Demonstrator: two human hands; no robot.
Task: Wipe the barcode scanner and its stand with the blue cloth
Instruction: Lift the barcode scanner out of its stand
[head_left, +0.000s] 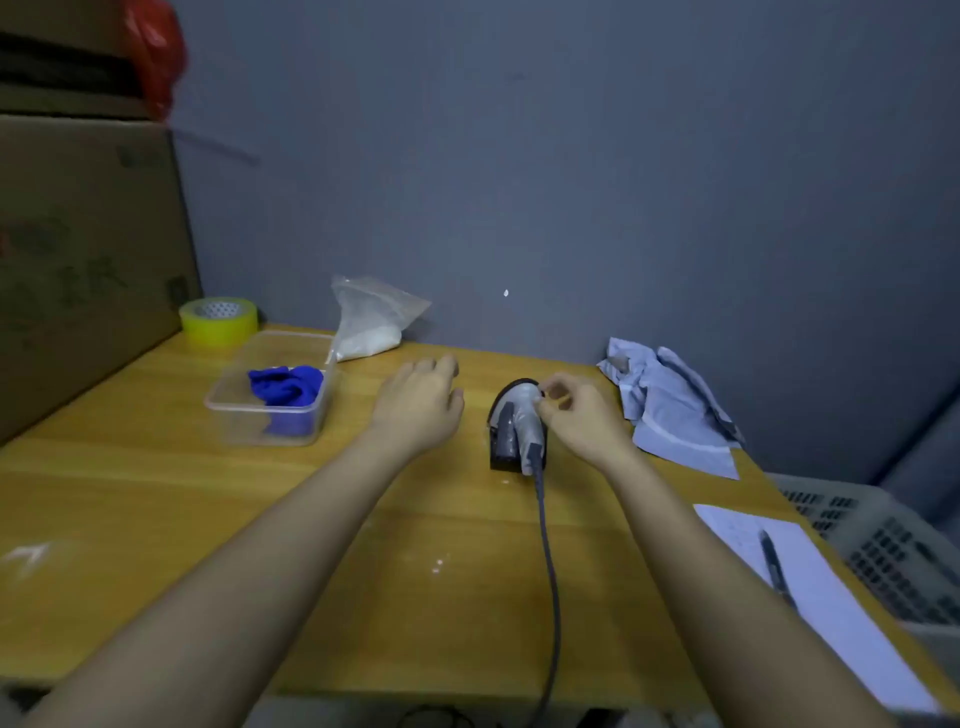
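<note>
A grey barcode scanner (521, 415) rests in its black stand (503, 452) at the middle of the wooden table, its cable running toward me. My right hand (579, 413) is at the scanner's right side, fingertips pinched against its head. My left hand (420, 402) hovers palm down over the table to the left of the scanner, fingers apart, holding nothing. The blue cloth (285, 387) lies crumpled inside a clear plastic box (244, 410) further left, apart from both hands.
A yellow tape roll (218, 319) and a plastic bag of white powder (371, 322) sit at the back. A large cardboard box (78, 249) stands at left. A crumpled pale blue-grey cloth (670, 405), paper with a pen (774, 566) and a grey crate (893, 551) are at right.
</note>
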